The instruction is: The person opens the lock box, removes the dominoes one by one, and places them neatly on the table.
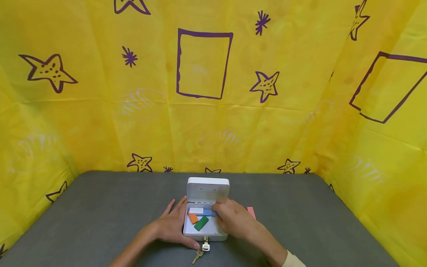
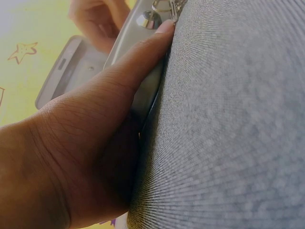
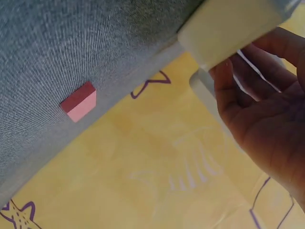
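Note:
A white metal cash box [image 1: 188,231] stands with its lid [image 1: 208,191] up. Inside lie a white block [image 1: 196,210], an orange block [image 1: 193,218], a green block [image 1: 201,223] and a blue block [image 1: 207,212]. Along the box's left side rests my left hand [image 1: 170,226], fingers extended, its thumb lying across the front near the lock [image 2: 149,20]. My right hand [image 1: 233,218] reaches over the right wall with curled fingers and pinches the blue block at its right end. In the right wrist view the box wall hides those fingertips.
A key [image 1: 206,245] sits in the lock, and a second key [image 1: 198,256] hangs beside it on the table. To the right of the box, a pink block [image 1: 251,212] lies on the grey tabletop [image 1: 116,207]. Yellow patterned cloth [image 1: 150,129] encloses the back and sides.

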Available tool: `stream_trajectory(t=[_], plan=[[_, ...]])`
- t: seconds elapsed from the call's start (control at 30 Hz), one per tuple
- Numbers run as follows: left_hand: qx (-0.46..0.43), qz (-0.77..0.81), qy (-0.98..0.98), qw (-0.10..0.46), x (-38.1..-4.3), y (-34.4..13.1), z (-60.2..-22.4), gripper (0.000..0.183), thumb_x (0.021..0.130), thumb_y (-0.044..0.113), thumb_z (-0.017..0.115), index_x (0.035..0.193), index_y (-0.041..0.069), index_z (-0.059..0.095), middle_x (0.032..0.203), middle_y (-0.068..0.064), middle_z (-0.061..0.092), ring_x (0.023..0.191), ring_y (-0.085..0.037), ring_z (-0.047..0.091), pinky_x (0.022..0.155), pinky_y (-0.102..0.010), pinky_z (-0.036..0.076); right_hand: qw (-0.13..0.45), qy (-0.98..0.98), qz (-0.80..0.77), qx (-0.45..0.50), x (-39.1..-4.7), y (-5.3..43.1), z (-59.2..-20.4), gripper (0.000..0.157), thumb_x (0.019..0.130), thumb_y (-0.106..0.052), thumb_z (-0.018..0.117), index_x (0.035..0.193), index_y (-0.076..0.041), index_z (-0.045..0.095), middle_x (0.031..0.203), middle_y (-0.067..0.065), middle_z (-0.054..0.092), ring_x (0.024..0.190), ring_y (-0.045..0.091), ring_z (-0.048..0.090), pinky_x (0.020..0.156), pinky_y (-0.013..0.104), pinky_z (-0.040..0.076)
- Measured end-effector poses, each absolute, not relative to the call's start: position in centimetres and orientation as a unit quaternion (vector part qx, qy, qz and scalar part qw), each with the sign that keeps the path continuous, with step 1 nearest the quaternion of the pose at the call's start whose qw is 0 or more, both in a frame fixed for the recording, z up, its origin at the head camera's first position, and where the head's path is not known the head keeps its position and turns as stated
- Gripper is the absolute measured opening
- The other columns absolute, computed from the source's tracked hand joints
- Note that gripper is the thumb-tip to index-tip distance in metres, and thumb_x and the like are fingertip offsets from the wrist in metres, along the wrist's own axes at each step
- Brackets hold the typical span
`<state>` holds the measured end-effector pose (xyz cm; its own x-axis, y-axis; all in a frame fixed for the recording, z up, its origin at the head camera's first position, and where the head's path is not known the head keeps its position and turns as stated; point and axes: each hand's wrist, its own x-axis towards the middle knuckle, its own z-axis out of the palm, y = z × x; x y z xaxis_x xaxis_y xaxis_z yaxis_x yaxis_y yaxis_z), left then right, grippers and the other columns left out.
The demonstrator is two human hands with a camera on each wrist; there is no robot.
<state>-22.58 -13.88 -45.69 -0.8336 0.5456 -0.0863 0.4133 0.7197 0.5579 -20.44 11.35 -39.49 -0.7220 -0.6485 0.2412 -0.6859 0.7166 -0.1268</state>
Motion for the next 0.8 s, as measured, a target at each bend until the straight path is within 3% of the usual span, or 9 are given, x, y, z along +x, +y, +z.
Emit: stream_trajectory(t=[0.17, 0.53, 0.8], plan=[[0.251, 0.268, 0.922, 0.121, -22.9, -13.8, -46.2, 0.146, 0.064, 0.083, 0.080, 0.164, -0.002, 0.015, 0.173, -0.029, 0.013, 0.165, -0.037, 0.004, 0.130, -0.063, -0.006, 0.095, -0.931, 0.047, 0.348, -20.4, 11.0, -40.1, 0.016, 0.093, -0.007, 0.071, 0.107, -0.006, 0.078, 0.095, 0.005, 0.075, 0.086, 0.018, 0.068, 0.079, 0.031, 0.057], [0.258, 0.265, 0.920, 0.131, -22.6, -13.6, -45.2, 0.145, 0.066, 0.082, 0.080, 0.163, -0.003, 0.013, 0.172, -0.031, 0.012, 0.164, -0.042, 0.005, 0.129, -0.068, -0.003, 0.062, -0.939, 0.077, 0.329, -20.6, 10.7, -40.3, 0.019, 0.091, -0.010, 0.076, 0.110, -0.011, 0.081, 0.107, 0.003, 0.080, 0.083, 0.015, 0.069, 0.076, 0.022, 0.055], [0.246, 0.262, 0.924, 0.134, -23.1, -13.9, -46.3, 0.146, 0.066, 0.082, 0.081, 0.164, -0.003, 0.014, 0.174, -0.028, 0.012, 0.165, -0.038, 0.004, 0.130, -0.065, -0.006, 0.074, -0.930, 0.073, 0.353, -20.3, 10.7, -40.5, 0.019, 0.089, -0.009, 0.079, 0.107, -0.010, 0.079, 0.105, 0.004, 0.079, 0.088, 0.017, 0.070, 0.079, 0.029, 0.056]])
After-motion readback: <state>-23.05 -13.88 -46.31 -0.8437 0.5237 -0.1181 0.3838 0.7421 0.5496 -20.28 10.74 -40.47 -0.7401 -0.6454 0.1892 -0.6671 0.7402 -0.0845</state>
